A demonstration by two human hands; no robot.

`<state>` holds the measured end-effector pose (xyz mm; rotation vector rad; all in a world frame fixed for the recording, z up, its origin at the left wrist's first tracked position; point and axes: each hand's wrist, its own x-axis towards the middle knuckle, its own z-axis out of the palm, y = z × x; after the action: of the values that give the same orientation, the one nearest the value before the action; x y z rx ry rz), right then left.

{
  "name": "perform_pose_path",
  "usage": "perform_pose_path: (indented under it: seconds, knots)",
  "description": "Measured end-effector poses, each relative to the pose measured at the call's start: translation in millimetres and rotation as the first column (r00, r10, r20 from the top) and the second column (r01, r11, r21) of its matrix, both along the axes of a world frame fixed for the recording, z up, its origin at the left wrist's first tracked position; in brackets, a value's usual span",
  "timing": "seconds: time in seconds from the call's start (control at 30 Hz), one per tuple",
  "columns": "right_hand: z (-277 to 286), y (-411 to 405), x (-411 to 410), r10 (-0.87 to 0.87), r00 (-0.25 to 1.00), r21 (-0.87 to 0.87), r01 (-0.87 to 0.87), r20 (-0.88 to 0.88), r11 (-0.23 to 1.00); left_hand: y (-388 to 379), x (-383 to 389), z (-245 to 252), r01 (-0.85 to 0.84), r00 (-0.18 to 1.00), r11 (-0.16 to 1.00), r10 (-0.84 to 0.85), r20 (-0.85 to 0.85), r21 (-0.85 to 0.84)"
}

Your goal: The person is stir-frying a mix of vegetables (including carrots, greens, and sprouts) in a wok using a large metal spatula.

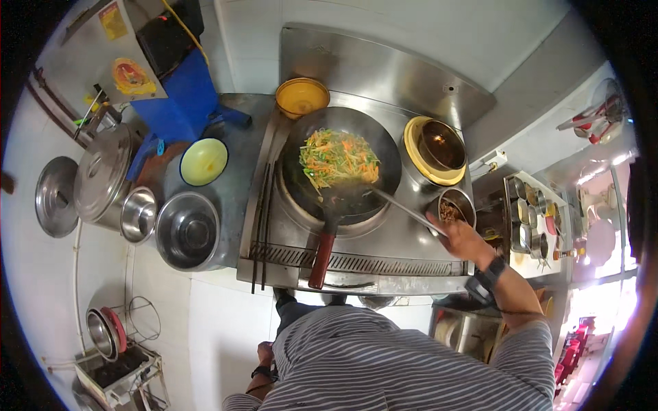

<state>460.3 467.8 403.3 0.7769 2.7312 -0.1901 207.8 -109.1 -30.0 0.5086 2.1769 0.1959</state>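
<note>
My right hand [465, 241] grips the end of a long-handled metal cooking utensil [406, 206]. The utensil's head reaches into a black wok [388, 159], where the food covers or blurs it. Shredded green and orange vegetables [339, 156] lie in a heap in the wok, with faint steam over them. The wok's reddish-brown handle [323, 259] points towards me, and no hand is on it. Just beside my right hand stands a steel pot [465, 203] with brown minced food [449, 210] inside. My left hand [266, 353] hangs low by my hip, its fingers partly hidden.
On the steel stove [411, 251], long dark chopsticks [264, 221] lie left of the wok. An amber bowl [302, 97] stands behind it; a dark-liquid bowl [442, 145] sits at right. The left counter holds a yellow enamel bowl [204, 162], a steel basin [187, 231] and a lidded pot [103, 174].
</note>
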Motion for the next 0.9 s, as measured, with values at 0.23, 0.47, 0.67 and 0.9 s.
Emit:
perform_pose_path:
  seconds: [0.23,0.47,0.67,0.9]
  knots:
    - [-16.3,12.4,-31.5,-0.014,0.918,0.073,0.046,-0.395,0.996,-4.4,-48.4,8.7,-0.066,0.998,0.990,0.064,0.019,0.123]
    - [-123.0,-1.8,-102.9,-0.511,0.768,-0.438,0.335,-0.387,0.834,-34.7,-70.7,-8.6,-0.423,0.895,0.861,0.349,0.278,0.282]
    - [-16.8,-85.6,-100.2,-0.462,0.840,-0.329,0.367,-0.285,0.870,-25.4,-109.0,-13.2,0.015,0.998,0.960,-0.033,0.060,0.278]
    - [-62.8,-97.4,-88.1,-0.619,0.730,-0.385,0.502,-0.291,0.774,-7.8,-156.0,-22.2,0.263,0.963,0.903,-0.268,-0.032,0.341]
